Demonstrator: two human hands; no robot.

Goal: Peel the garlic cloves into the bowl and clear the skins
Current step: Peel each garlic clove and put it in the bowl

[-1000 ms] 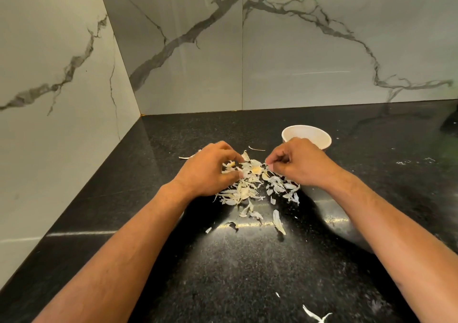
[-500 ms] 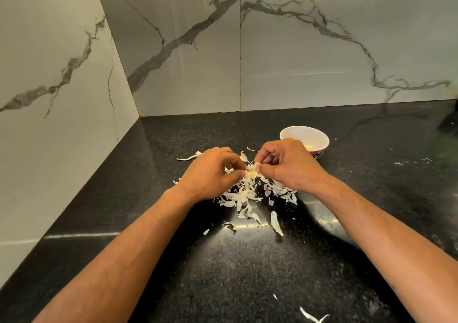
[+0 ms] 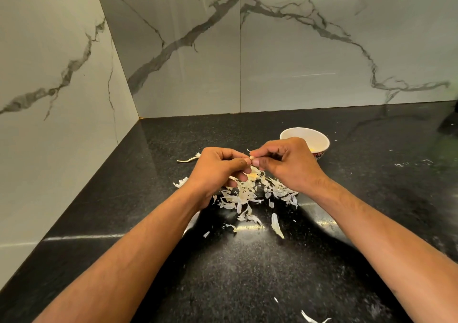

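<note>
Black speckled counter (image 3: 247,273) in a corner of marble-look wall (image 3: 297,62), and most of the frame is just two forearms coming in from the bottom. Right behind the right hand (image 3: 290,164) sits a small white bowl (image 3: 319,140), partly hidden by the knuckles, with something yellowish down inside, probably peeled cloves but hard to say. Under and between the hands there's a messy pile of papery skins (image 3: 245,196), plus a few strays nearer the camera and one long bit off to the left.

Now the small stuff: both hands are raised a little over the pile with the fingertips meeting. The left hand (image 3: 218,171) and the right are each curled and pinching the same tiny pale garlic clove (image 3: 252,158) from opposite sides. It looks roundish, only a nub of it shows, so I can't tell its long axis or how much skin is left on it.

My guess is it's mid-peel. The bowl lies just back and right of the clove, so the right hand is the nearer one for dropping it in.
</note>
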